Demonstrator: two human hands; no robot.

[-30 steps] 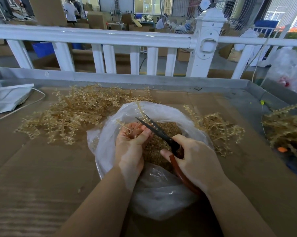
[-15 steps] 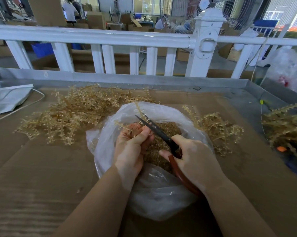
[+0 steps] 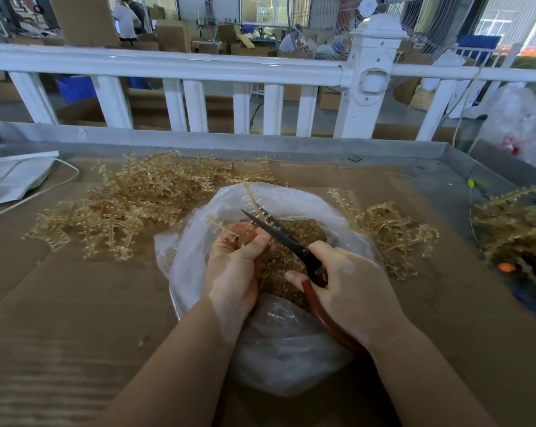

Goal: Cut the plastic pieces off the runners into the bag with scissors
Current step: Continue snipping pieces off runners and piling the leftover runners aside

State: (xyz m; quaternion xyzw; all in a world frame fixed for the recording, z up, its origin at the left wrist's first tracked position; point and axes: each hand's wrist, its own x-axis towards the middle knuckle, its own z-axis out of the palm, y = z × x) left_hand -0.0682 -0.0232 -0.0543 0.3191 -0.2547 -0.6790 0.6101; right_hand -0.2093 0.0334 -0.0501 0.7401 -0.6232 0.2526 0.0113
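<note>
Our right hand [image 3: 350, 288] grips the scissors [image 3: 286, 241] and our left hand [image 3: 237, 260] pinches a runner [image 3: 251, 198], both over the open bag [image 3: 195, 248]. The blades seem nearly closed against the runner. Cut pieces [image 3: 303, 231] fill the bag between our hands; uncut runners [image 3: 128, 208] lie beyond our left hand.

One scissors [image 3: 279, 234], one bag [image 3: 279, 343], seemingly three runner heaps [image 3: 128, 208]

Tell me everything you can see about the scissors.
The scissors have dark, narrow blades and reddish-brown looped handles. The right hand grips the handles. The blades point up-left over the open plastic bag, nearly closed, against the runner that the left hand holds.
</note>
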